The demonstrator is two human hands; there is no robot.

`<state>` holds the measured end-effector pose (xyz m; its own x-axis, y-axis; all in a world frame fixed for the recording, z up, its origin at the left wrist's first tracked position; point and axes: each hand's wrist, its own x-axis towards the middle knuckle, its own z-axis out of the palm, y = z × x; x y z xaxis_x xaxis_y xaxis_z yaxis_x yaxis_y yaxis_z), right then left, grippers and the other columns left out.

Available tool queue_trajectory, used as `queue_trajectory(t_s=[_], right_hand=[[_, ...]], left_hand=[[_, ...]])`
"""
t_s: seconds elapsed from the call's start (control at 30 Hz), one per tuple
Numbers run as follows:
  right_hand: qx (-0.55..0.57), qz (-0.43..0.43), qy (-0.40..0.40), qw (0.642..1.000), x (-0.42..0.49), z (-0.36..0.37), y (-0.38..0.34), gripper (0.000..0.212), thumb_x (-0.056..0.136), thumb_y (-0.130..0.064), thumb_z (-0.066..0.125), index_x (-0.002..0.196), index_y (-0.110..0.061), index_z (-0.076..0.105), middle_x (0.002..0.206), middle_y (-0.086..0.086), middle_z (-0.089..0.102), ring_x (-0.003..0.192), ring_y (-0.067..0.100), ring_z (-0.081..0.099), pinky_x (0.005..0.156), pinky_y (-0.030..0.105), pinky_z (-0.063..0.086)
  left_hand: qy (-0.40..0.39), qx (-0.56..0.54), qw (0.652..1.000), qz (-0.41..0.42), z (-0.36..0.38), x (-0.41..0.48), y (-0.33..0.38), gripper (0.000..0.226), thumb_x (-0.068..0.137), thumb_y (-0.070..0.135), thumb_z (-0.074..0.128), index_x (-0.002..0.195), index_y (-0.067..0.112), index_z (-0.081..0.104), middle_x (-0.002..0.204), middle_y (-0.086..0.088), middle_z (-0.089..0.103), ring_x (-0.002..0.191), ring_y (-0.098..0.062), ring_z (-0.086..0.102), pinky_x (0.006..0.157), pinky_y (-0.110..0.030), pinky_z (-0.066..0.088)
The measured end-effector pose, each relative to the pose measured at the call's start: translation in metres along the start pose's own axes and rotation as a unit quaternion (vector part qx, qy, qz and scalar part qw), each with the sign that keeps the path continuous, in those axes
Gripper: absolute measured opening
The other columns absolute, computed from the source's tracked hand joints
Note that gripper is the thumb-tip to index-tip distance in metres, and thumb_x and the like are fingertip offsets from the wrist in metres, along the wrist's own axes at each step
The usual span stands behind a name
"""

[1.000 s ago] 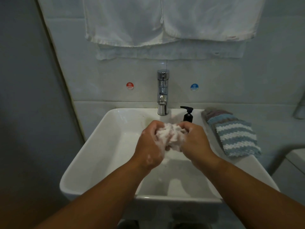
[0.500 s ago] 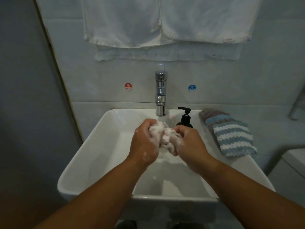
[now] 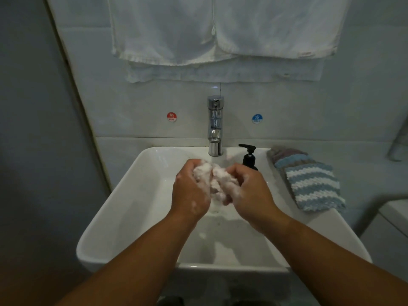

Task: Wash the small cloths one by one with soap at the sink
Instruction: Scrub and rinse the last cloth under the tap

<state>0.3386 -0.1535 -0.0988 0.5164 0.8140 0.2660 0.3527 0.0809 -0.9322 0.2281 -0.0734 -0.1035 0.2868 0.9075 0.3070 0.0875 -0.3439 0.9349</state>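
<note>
A small pale pink cloth (image 3: pixel 215 181), bunched and covered in white suds, is held over the white sink (image 3: pixel 123 208). My left hand (image 3: pixel 190 192) grips its left side and my right hand (image 3: pixel 250 193) grips its right side, fingers curled into the fabric. Foam sticks to both hands. The chrome tap (image 3: pixel 215 127) stands just behind the cloth. A black soap pump bottle (image 3: pixel 249 156) sits on the rim behind my right hand. A stack of small cloths (image 3: pixel 309 181), the top one striped blue and white, lies on the sink's right ledge.
White towels (image 3: pixel 220 34) hang on the tiled wall above the tap. Red hot (image 3: pixel 171 117) and blue cold (image 3: pixel 257 118) stickers flank the tap. A grey wall closes in the left side. A white fixture (image 3: pixel 393 219) stands at the lower right.
Both hands keep kneading the soapy cloth; they have shifted slightly left and the bunch has been reworked between them. The view has tilted a little.
</note>
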Motion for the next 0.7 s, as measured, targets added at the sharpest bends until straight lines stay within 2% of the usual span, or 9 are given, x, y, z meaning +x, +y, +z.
queue_trajectory(t_s=[0.1,0.17,0.27,0.37,0.43,0.47,0.6,0.7], right_hand=[[0.085,-0.001,0.033,0.996,0.006,0.000,-0.007,0.009,0.097,-0.008,0.066,0.101,-0.015,0.067,0.092,0.010,0.073,0.076,0.020,0.074,0.065,0.035,0.061],[0.109,0.037,0.002,0.993,0.006,-0.001,-0.008,0.014,0.096,-0.005,0.065,0.105,-0.015,0.064,0.102,0.013,0.072,0.084,0.024,0.075,0.071,0.043,0.064],[-0.018,0.050,-0.030,0.998,0.004,-0.009,-0.010,0.016,0.092,-0.014,0.072,0.102,-0.024,0.064,0.100,0.004,0.071,0.082,0.019,0.074,0.070,0.040,0.065],[-0.141,-0.003,0.000,0.990,0.010,-0.022,-0.023,0.018,0.086,-0.032,0.079,0.096,-0.031,0.064,0.095,-0.009,0.069,0.082,0.009,0.069,0.065,0.025,0.060],[-0.183,-0.050,0.040,0.981,0.020,-0.030,-0.037,0.020,0.085,-0.036,0.079,0.095,-0.033,0.062,0.093,-0.014,0.067,0.079,-0.002,0.065,0.062,0.012,0.051],[-0.188,-0.076,0.060,0.977,0.027,-0.033,-0.045,0.021,0.085,-0.037,0.080,0.095,-0.034,0.062,0.092,-0.015,0.067,0.077,-0.005,0.064,0.061,0.010,0.050],[-0.201,-0.184,0.097,0.957,0.058,-0.032,-0.070,0.022,0.087,-0.031,0.079,0.100,-0.032,0.061,0.097,-0.013,0.066,0.074,-0.005,0.064,0.062,0.006,0.050],[-0.226,-0.247,0.125,0.934,0.083,-0.027,-0.079,0.026,0.086,-0.027,0.080,0.108,-0.027,0.066,0.105,-0.006,0.066,0.076,-0.001,0.065,0.070,0.016,0.055]], left_hand=[[-0.067,-0.152,0.983,-0.080,-0.003,-0.003,0.009,0.015,0.099,0.026,0.065,0.113,0.024,0.060,0.104,-0.004,0.074,0.093,-0.025,0.074,0.075,-0.038,0.062],[-0.102,-0.201,0.968,-0.111,-0.003,-0.004,0.011,0.019,0.098,0.019,0.066,0.117,0.019,0.061,0.109,-0.009,0.074,0.095,-0.028,0.075,0.078,-0.046,0.063],[-0.104,-0.156,0.971,-0.145,-0.003,0.003,0.009,0.016,0.099,0.011,0.064,0.113,0.020,0.064,0.111,-0.012,0.073,0.096,-0.032,0.075,0.078,-0.051,0.063],[-0.119,-0.151,0.963,-0.187,-0.006,0.015,0.014,0.016,0.100,0.007,0.060,0.113,0.017,0.064,0.107,-0.014,0.074,0.094,-0.035,0.074,0.077,-0.052,0.063],[-0.135,-0.137,0.961,-0.199,-0.008,0.025,0.019,0.017,0.099,0.003,0.058,0.110,0.015,0.064,0.100,-0.015,0.075,0.090,-0.034,0.075,0.078,-0.054,0.063],[-0.146,-0.124,0.960,-0.203,-0.008,0.030,0.021,0.019,0.098,0.001,0.058,0.108,0.016,0.064,0.097,-0.014,0.076,0.087,-0.032,0.075,0.078,-0.053,0.063],[-0.192,-0.082,0.951,-0.226,0.002,0.046,0.023,0.019,0.097,0.003,0.060,0.109,0.017,0.065,0.097,-0.012,0.076,0.087,-0.031,0.074,0.068,-0.040,0.063],[-0.209,-0.086,0.949,-0.221,0.011,0.053,0.013,0.018,0.095,0.007,0.063,0.107,0.020,0.066,0.104,-0.014,0.075,0.095,-0.035,0.073,0.073,-0.044,0.063]])
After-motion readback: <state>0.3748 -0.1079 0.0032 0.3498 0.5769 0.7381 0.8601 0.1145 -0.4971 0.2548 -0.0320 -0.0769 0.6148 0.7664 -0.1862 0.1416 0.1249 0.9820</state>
